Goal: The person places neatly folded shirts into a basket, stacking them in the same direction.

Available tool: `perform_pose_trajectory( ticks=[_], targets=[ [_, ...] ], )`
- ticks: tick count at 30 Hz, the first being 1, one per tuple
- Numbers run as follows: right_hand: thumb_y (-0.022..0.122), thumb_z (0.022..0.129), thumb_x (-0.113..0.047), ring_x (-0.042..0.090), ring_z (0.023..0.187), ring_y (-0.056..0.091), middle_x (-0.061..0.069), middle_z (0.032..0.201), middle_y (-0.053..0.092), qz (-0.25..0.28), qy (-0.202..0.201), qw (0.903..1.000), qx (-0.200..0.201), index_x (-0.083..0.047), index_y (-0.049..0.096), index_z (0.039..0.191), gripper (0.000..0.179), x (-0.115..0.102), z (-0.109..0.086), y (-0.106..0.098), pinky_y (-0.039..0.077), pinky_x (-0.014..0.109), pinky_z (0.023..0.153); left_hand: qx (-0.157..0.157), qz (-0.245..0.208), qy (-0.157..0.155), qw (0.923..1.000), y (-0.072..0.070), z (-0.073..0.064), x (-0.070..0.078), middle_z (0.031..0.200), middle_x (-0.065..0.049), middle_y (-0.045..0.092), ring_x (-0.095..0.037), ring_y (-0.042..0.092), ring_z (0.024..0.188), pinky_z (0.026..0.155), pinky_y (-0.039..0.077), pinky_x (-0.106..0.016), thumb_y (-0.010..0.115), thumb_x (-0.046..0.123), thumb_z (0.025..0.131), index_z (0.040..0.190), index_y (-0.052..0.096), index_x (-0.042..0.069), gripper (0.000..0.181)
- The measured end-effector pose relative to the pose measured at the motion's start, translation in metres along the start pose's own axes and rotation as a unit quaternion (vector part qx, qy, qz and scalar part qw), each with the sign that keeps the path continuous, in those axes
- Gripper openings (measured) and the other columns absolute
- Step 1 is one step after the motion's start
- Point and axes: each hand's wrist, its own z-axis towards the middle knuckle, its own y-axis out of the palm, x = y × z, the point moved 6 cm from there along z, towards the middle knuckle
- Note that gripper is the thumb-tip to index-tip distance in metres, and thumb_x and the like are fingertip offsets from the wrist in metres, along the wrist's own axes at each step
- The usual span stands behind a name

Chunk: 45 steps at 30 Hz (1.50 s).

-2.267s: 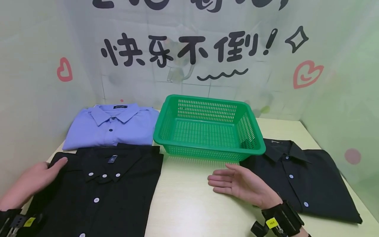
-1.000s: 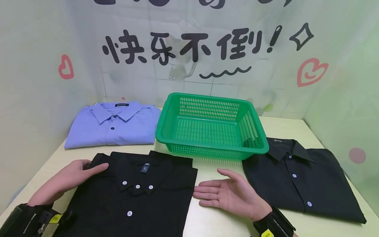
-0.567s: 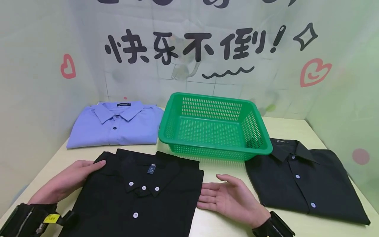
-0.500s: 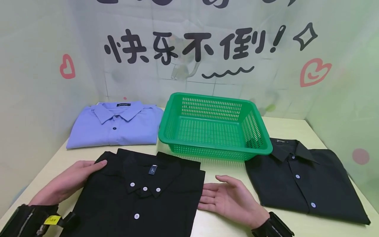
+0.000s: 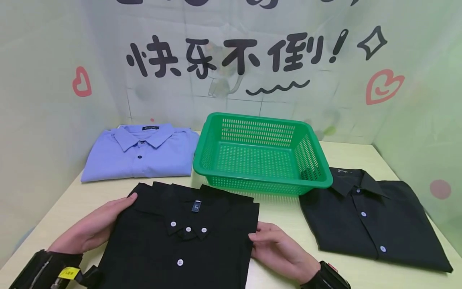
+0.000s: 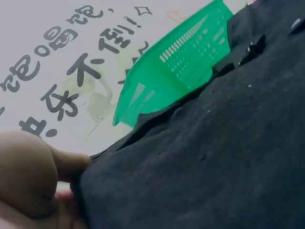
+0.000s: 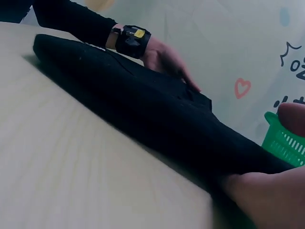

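A folded black shirt with white buttons and a small collar label lies at the front of the table in the head view. My left hand grips its upper left edge, thumb on top and the other fingers beneath. On the opposite side my right hand pinches the shirt's right edge, thumb above the cloth. In the left wrist view the thumb presses on the black cloth. From the right wrist view, the shirt appears edge-on as a thick fold, its near edge slightly off the tabletop.
Behind the shirt stands a green plastic basket with nothing inside. A folded blue shirt lies at the back left. Another folded black shirt lies at the right, close to the basket's corner. A printed curtain encloses the table.
The black shirt has moved right from the left side, away from the blue shirt, with my left hand on it. My right hand, earlier outstretched, has closed on its right edge.
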Motion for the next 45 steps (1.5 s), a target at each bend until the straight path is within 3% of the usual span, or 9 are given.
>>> perform_pose_trajectory(
  ticks=[2, 5, 11, 14, 21, 29, 37, 45],
  targets=[
    [0.041, 0.097, 0.009, 0.029, 0.132, 0.041, 0.014, 0.141, 0.048, 0.004, 0.002, 0.9996, 0.029, 0.003, 0.051, 0.132, 0.037, 0.001, -0.001, -0.001, 0.026, 0.043, 0.112, -0.031, -0.031, -0.004, 0.999, 0.009, 0.001, 0.001, 0.148, -0.006, 0.037, -0.012, 0.047, 0.125, 0.101, 0.043, -0.036, 0.034, 0.049, 0.106, 0.156, 0.013, 0.003, 0.071],
    [0.045, 0.095, 0.009, 0.03, 0.133, 0.041, 0.014, 0.143, 0.047, 0.016, 0.012, 0.9973, 0.071, 0.001, 0.046, 0.135, 0.041, 0.003, -0.003, -0.003, 0.026, 0.044, 0.113, -0.077, -0.072, -0.008, 0.9944, 0.026, 0.002, 0.002, 0.151, -0.006, 0.035, -0.015, 0.044, 0.128, 0.104, 0.04, -0.038, 0.035, 0.045, 0.107, 0.157, 0.013, 0.006, 0.067],
    [0.05, 0.097, 0.004, 0.029, 0.13, 0.046, 0.015, 0.14, 0.05, 0.021, 0.033, 0.9902, 0.134, 0.001, 0.035, 0.141, 0.047, 0.004, -0.007, -0.009, 0.031, 0.045, 0.11, -0.136, -0.084, 0.003, 0.9872, 0.051, 0.001, 0.006, 0.137, -0.016, 0.052, -0.026, 0.051, 0.122, 0.102, 0.042, -0.042, 0.036, 0.028, 0.109, 0.14, 0.045, -0.005, 0.046],
    [0.049, 0.099, 0.003, 0.03, 0.129, 0.047, 0.017, 0.138, 0.051, 0.017, 0.035, 0.9884, 0.147, 0.002, 0.03, 0.143, 0.048, 0.003, -0.008, -0.011, 0.033, 0.045, 0.109, -0.146, -0.084, 0.013, 0.9856, 0.058, 0.0, 0.007, 0.13, -0.02, 0.056, -0.031, 0.055, 0.118, 0.1, 0.043, -0.045, 0.038, 0.022, 0.109, 0.133, 0.05, -0.005, 0.039],
    [0.044, 0.101, 0.004, 0.032, 0.13, 0.046, 0.02, 0.138, 0.048, 0.025, 0.039, 0.9878, 0.149, 0.003, 0.015, 0.146, 0.054, -0.002, -0.013, -0.013, 0.032, 0.046, 0.11, -0.116, -0.041, 0.036, 0.9918, 0.062, 0.005, 0.003, 0.122, -0.022, 0.062, -0.035, 0.061, 0.11, 0.095, 0.048, -0.046, 0.049, 0.013, 0.104, 0.128, 0.055, -0.005, 0.03],
    [0.045, 0.1, 0.006, 0.031, 0.128, 0.047, 0.019, 0.137, 0.048, 0.01, 0.04, 0.9867, 0.157, 0.004, 0.015, 0.146, 0.055, -0.01, -0.019, -0.013, 0.033, 0.045, 0.109, -0.078, -0.023, 0.046, 0.9957, 0.063, 0.004, 0.001, 0.126, -0.018, 0.06, -0.033, 0.061, 0.111, 0.095, 0.048, -0.042, 0.054, 0.014, 0.102, 0.133, 0.049, -0.002, 0.035],
    [0.047, 0.1, 0.005, 0.03, 0.127, 0.048, 0.019, 0.136, 0.048, -0.008, 0.041, 0.9874, 0.153, 0.003, 0.012, 0.146, 0.058, -0.013, -0.027, -0.014, 0.034, 0.044, 0.109, -0.081, -0.01, 0.058, 0.995, 0.067, 0.002, 0.002, 0.129, -0.019, 0.056, -0.034, 0.059, 0.114, 0.097, 0.047, -0.042, 0.055, 0.012, 0.102, 0.136, 0.045, -0.002, 0.038],
    [0.045, 0.1, 0.005, 0.031, 0.128, 0.048, 0.021, 0.138, 0.047, -0.007, 0.051, 0.9889, 0.139, 0.008, 0.019, 0.144, 0.052, -0.009, -0.031, -0.015, 0.035, 0.042, 0.108, -0.105, 0.011, 0.083, 0.991, 0.068, -0.002, 0.007, 0.135, -0.022, 0.05, -0.034, 0.053, 0.12, 0.1, 0.044, -0.042, 0.053, 0.007, 0.101, 0.14, 0.04, -0.003, 0.042]
  ],
)
